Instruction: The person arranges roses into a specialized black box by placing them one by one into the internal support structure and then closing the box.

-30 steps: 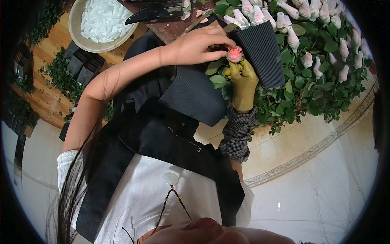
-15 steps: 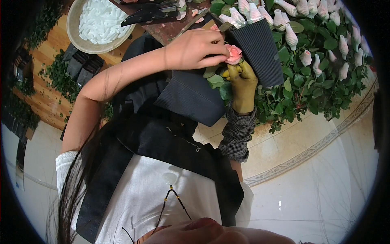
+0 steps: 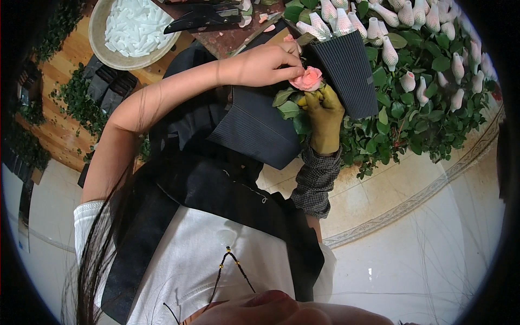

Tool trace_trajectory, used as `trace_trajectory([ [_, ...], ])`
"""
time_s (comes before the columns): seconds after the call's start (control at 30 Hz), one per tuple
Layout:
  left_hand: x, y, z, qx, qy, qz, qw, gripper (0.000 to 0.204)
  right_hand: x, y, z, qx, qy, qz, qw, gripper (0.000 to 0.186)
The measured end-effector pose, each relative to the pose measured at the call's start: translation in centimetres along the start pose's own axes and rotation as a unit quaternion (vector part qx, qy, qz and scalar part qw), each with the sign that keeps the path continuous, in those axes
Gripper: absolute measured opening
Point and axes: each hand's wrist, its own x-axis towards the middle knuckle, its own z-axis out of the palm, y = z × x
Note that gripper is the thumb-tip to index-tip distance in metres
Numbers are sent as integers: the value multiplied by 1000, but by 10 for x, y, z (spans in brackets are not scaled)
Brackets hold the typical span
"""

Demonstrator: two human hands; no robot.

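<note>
A pink rose (image 3: 307,79) with green leaves (image 3: 288,110) on its stem is between my hands. My right hand (image 3: 324,111), in a yellowish glove, is closed around the stem just below the bloom. My bare left hand (image 3: 265,64) reaches across from the left with curled fingers, its thumb and fingertips pinching at the bloom's left edge. Just beyond my right hand stands a black corrugated wrap (image 3: 346,73) with several netted rosebuds (image 3: 317,23) at its top. On my lap lies another black corrugated piece (image 3: 257,130).
Many netted rosebuds (image 3: 389,54) on leafy stems fill the right side. At the upper left is a bowl (image 3: 96,46) of small white pieces. A black-handled tool (image 3: 203,19) and loose petals lie on a reddish-brown surface (image 3: 216,43). Leafy bundles (image 3: 81,105) sit on the wooden floor.
The rose has turned and tilted left, showing more of its bloom. My left hand has shifted slightly up and left, its fingertips now at the bloom's edge. My right hand keeps its grip.
</note>
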Motion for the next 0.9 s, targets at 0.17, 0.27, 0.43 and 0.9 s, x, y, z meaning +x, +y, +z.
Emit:
trace_trajectory([
  [0.17,2,8,-4,65,15,-49,997,25,-2,-7,0,22,-17,37,999,30],
  [0.27,2,4,-4,119,42,-28,992,29,-1,-11,1,8,-22,44,999,30],
  [0.43,1,-6,0,143,79,36,986,29,-1,-13,0,-9,-30,54,998,28],
  [0.9,-13,-5,-16,58,282,-87,954,14,-1,-11,1,-213,46,6,976,19],
])
